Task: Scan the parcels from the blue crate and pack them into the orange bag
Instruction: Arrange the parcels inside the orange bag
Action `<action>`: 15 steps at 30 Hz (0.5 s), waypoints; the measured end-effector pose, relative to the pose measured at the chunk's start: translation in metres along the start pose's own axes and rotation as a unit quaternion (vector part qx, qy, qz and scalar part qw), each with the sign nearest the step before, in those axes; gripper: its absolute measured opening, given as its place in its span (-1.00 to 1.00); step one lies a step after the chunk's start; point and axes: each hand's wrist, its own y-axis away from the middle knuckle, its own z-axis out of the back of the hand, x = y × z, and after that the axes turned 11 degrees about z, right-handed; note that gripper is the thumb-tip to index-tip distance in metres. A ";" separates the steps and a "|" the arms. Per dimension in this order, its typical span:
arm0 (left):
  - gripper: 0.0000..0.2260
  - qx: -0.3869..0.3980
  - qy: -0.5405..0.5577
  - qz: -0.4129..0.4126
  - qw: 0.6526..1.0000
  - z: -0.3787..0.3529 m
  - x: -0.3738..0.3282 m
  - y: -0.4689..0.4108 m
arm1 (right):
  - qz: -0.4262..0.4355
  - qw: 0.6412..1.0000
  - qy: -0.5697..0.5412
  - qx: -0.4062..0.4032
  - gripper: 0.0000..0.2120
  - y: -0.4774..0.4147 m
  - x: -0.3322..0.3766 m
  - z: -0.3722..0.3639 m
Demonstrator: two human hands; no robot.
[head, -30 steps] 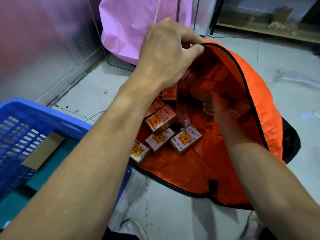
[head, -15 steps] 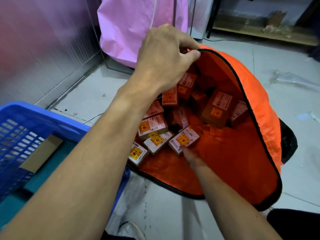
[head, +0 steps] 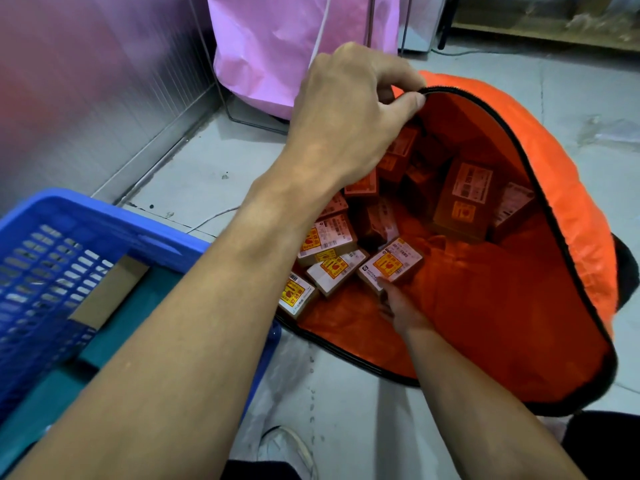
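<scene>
**Bag Held Open, Parcel Touched Inside**

Head view. Pinched the black rim of the bag [head: 561, 202] between the thumb and curled fingers of the left hand [head: 349, 109], and lifted it high. Most likely done to hold the mouth wide and make room for dropping boxes in. Left the bottom of the bag flat on the floor [head: 207, 174], with only the top flap raised.

Reached inside with the right hand [head: 401, 310] and touched the near edge of one parcel [head: 393, 263] with the fingertips. Could not tell if gripped or only pushed: too blurry there. Maybe meant to slide it in closer to the other parcels [head: 329, 237], heaped at the left and back of the bag on the orange cloth.

Set the crate [head: 138, 223] just beside the bag, on the left, likely to keep the reach short. Saw only a strip of card [head: 110, 289] in the part of the crate shown, and no boxes there. Spotted a pink sack [head: 277, 46] behind, close to the wall.
</scene>
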 end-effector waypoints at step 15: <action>-0.67 -0.015 -0.123 0.088 0.988 0.003 0.032 0.008 | 0.164 0.984 0.030 -0.068 -0.49 0.028 0.060 0.024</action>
